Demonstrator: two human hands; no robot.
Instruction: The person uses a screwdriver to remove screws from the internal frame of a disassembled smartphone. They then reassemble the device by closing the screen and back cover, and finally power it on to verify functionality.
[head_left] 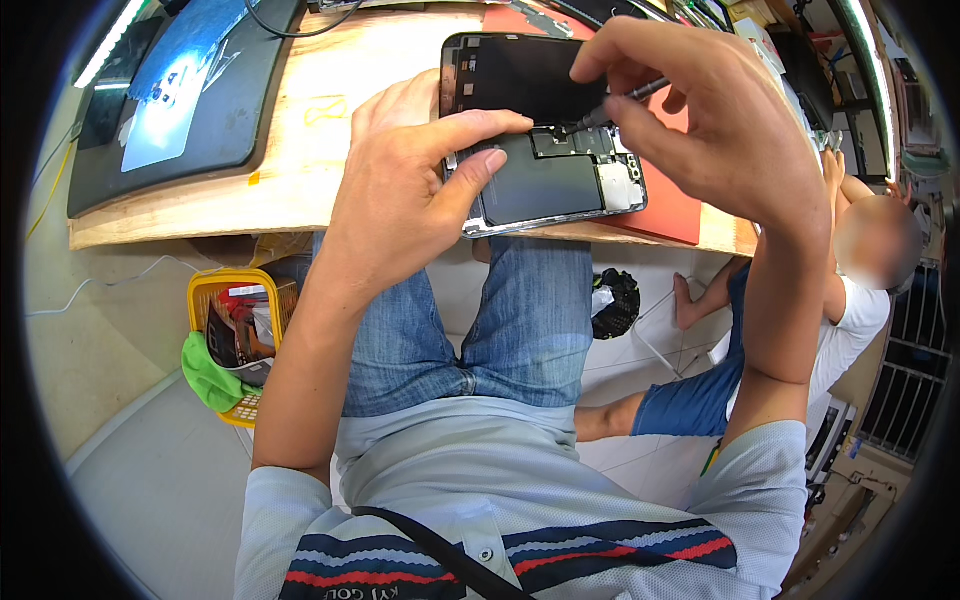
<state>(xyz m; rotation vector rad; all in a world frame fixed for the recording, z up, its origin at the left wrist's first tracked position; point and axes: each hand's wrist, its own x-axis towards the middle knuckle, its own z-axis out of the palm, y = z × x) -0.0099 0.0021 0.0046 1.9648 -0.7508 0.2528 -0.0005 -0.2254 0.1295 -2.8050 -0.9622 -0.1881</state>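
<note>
An opened smartphone (560,188) lies near the table's front edge, its black battery and small metal parts bare. Its dark display panel (530,75) is folded out on the far side. My left hand (400,175) grips the phone's left side, with index finger and thumb reaching over the inside. Between the fingers of my right hand (705,115) is a slim dark screwdriver (640,92), slanting down to the left. Its tip meets the phone's inner parts near the upper edge of the body, close to my left index fingertip.
A red mat (672,205) lies under the phone's right side on the wooden table (300,150). At the far left is a dark board (240,120) with a shiny blue sheet. A yellow basket (203,290) with a green cloth stands below. Another person (855,320) sits at right.
</note>
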